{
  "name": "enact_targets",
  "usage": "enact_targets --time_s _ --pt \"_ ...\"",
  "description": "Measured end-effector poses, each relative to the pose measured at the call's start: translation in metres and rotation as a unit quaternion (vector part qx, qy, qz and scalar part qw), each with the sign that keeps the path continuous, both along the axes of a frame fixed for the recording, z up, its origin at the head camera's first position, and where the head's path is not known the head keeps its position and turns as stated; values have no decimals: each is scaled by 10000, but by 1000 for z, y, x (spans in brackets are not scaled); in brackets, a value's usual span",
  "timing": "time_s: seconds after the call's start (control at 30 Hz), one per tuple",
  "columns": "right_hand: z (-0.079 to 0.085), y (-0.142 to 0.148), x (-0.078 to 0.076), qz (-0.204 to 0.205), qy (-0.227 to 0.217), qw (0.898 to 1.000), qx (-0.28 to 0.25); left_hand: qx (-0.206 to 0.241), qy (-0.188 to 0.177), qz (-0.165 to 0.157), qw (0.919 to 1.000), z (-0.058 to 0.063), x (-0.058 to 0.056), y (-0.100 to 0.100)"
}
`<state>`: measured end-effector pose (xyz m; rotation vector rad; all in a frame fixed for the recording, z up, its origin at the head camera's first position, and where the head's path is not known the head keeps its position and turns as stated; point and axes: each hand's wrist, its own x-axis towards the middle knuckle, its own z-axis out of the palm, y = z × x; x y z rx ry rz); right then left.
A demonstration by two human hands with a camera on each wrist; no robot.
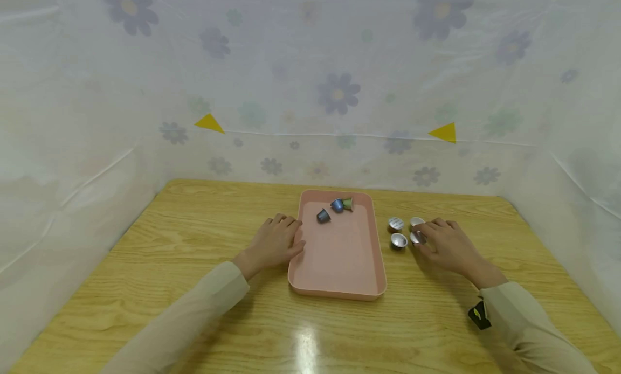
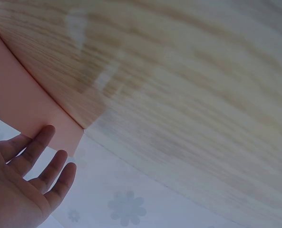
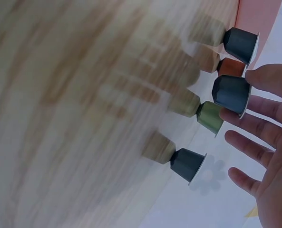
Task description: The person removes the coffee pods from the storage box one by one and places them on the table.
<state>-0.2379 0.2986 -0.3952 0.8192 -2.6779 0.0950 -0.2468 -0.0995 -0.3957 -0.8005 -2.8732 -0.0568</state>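
Observation:
My left hand (image 1: pixel 274 242) rests at the left rim of a pink tray (image 1: pixel 339 261), fingers loosely extended. In the left wrist view, a fingertip overlaps the tray's outer wall (image 2: pixel 31 102). Inside the tray lie a dark coffee capsule (image 1: pixel 323 216), a blue one (image 1: pixel 337 205) and a green one (image 1: pixel 348 203). Right of the tray, my right hand (image 1: pixel 448 247) pinches a dark coffee capsule (image 3: pixel 230 95) by its silver rim between thumb and finger. Its base hangs slightly apart from its reflection. Around it stand an orange capsule (image 3: pixel 230 67), a green capsule (image 3: pixel 209 117) and two dark ones, foil up.
The wooden table (image 1: pixel 218 331) is glossy and reflects light near its front. White flowered sheeting (image 1: pixel 291 67) encloses its back and sides. Two yellow triangles (image 1: pixel 443 132) mark the back sheet.

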Motion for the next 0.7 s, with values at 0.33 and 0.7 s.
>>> enact_targets --time_s 0.33,0.7 --pt "-3 1 1 12 -190 9998 33 -34 27 0 10000 -1 -1 0" --pt "-6 4 0 31 -57 10000 29 -36 -46 29 10000 0 0 1"
